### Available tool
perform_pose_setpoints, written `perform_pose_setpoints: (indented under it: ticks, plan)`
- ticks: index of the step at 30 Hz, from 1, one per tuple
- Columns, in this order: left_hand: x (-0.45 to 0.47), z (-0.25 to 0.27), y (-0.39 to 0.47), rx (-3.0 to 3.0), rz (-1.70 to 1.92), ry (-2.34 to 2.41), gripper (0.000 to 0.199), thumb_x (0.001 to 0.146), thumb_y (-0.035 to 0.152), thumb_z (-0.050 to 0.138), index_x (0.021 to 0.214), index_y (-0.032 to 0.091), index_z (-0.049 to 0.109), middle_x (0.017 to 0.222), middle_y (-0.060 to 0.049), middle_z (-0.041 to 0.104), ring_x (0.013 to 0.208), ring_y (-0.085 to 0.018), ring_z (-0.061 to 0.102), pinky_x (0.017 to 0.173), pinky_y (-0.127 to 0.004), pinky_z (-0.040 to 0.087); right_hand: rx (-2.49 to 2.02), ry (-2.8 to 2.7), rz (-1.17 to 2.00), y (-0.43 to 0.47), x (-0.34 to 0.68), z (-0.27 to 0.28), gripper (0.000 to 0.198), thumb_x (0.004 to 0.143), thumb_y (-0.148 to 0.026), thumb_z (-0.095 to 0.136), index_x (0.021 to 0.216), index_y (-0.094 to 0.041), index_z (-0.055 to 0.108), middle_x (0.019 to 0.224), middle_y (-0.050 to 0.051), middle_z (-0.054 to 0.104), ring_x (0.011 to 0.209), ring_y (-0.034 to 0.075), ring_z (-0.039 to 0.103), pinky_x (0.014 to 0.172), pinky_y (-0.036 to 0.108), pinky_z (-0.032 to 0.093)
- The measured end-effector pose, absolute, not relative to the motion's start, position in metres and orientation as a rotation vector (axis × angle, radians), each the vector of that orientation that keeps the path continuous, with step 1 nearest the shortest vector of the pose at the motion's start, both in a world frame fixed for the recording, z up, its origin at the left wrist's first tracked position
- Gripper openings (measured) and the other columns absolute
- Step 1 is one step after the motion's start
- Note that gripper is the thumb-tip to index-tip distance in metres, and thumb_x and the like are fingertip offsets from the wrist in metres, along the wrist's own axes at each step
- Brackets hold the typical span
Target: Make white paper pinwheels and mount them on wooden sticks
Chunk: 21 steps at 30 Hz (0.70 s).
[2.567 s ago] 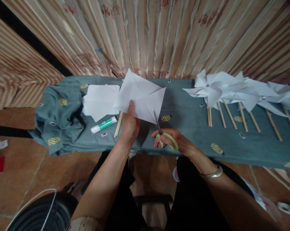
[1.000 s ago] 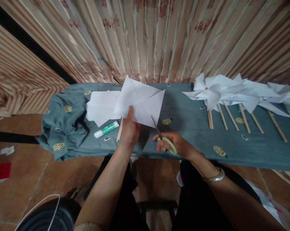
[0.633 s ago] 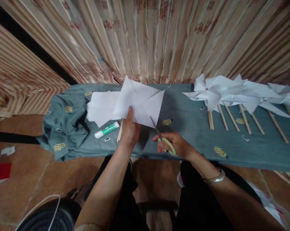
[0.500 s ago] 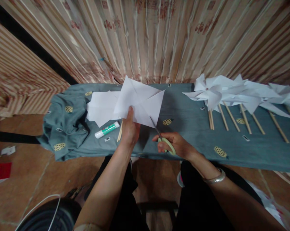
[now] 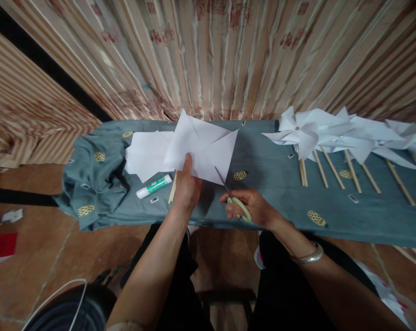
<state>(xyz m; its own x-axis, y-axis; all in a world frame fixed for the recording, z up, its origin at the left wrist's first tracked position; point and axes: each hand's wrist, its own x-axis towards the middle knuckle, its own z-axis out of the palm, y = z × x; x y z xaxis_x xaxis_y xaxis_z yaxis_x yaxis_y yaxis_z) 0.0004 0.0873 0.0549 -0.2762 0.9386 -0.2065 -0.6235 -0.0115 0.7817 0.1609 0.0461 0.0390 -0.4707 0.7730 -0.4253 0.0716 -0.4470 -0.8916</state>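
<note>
A square white sheet of paper (image 5: 208, 145), slit inward from its corners, is pinched in my left hand (image 5: 187, 184), with the thumb on top. In my right hand (image 5: 251, 207) are scissors (image 5: 240, 209) with pale green handles, their fingers and thumb wrapped around the loops. The blades reach the sheet's lower right corner; whether they are parted is hard to make out. Left of the held sheet lies a stack of white paper (image 5: 147, 154). A glue stick (image 5: 154, 186) with a green label rests just below the stack, beside a few wooden sticks (image 5: 172, 188).
Several white paper pinwheels (image 5: 299, 131) on wooden sticks lie along the right part of the table. A grey-green cloth (image 5: 273, 207) with yellow pineapple prints covers the table, bunched at the left. Behind hangs a striped curtain (image 5: 208, 59). A dark round object (image 5: 70, 310) stands at lower left.
The held paper has shifted very slightly, its right corner a little further right and its left part curling a bit more. Both hands and the scissors stay nearly in place.
</note>
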Motion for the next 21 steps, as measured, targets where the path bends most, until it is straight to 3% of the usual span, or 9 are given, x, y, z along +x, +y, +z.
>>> perform_pose_setpoints:
  ticks: [6,13,21]
  plan:
    - [0.0049,0.0542,0.0843,0.407,1.589,0.988,0.042,0.093,0.028,0.055,0.135,0.022,0.051,0.139,-0.008,0.061,0.132,-0.023,0.053,0.11,-0.038,0.045,-1.231,-1.304,1.93,0.0475,0.1615,0.0389,0.049,0.061,-0.056,0.081,0.086,-0.016,0.068,0.059,-0.002,0.064,0.054,0.011,0.058,0.054,0.025,0.046]
    - [0.002,0.0511,0.0854,0.391,1.616,0.947,0.043,0.084,0.034,0.07,0.124,0.022,0.06,0.121,-0.007,0.071,0.13,-0.025,0.056,0.106,-0.036,0.048,-1.26,-1.217,1.955,0.0461,0.1599,0.0385,0.05,0.057,-0.052,0.084,0.086,-0.014,0.068,0.056,-0.003,0.061,0.052,0.01,0.056,0.051,0.024,0.044]
    - [0.0053,0.0523,0.0837,0.374,1.615,0.954,0.035,0.089,0.027,0.063,0.123,0.02,0.061,0.126,-0.007,0.069,0.13,-0.023,0.055,0.107,-0.035,0.046,-1.285,-1.162,1.976,0.0467,0.1578,0.0423,0.05,0.053,-0.051,0.086,0.082,-0.015,0.067,0.055,-0.003,0.062,0.05,0.009,0.055,0.049,0.022,0.042]
